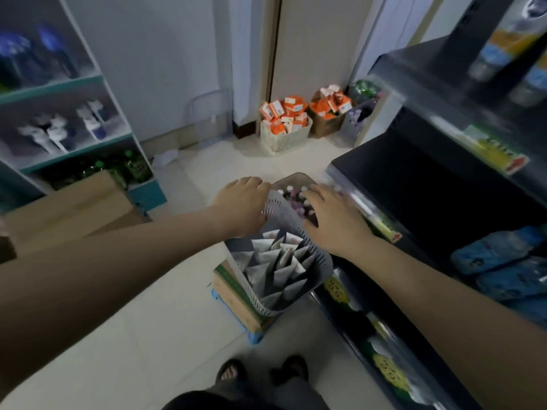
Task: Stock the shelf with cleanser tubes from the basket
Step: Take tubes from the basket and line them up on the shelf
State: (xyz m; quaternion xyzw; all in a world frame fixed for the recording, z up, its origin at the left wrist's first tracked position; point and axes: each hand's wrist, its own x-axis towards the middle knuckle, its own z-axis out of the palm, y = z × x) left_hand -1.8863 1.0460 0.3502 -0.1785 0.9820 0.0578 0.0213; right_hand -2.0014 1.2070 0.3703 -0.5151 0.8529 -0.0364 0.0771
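Reaching down from above, both hands meet at a grey basket (322, 260) with a perforated wall, packed with cleanser tubes (281, 269) standing crimped end up. The basket stands on a cardboard box (233, 297), which sits on a blue stool (256, 337) on the tiled floor (142, 321), just beside the dark shelf (414, 184) on the right. The left hand (241, 202) is at the basket's far left rim with its fingers bent downward; whether it grips the rim I cannot tell. The right hand (331, 220) lies with its fingers stretched and spread, holding nothing, over a second grey tub (293, 176) of purple-capped bottles (291, 200) just behind the basket. Yellow-green price tags (384, 227) line the shelf edge, and blue packs (497, 250) lie on the shelf. Far back, a white basket (284, 142) holds orange boxes (285, 109). Sandalled feet (231, 369) show at the bottom
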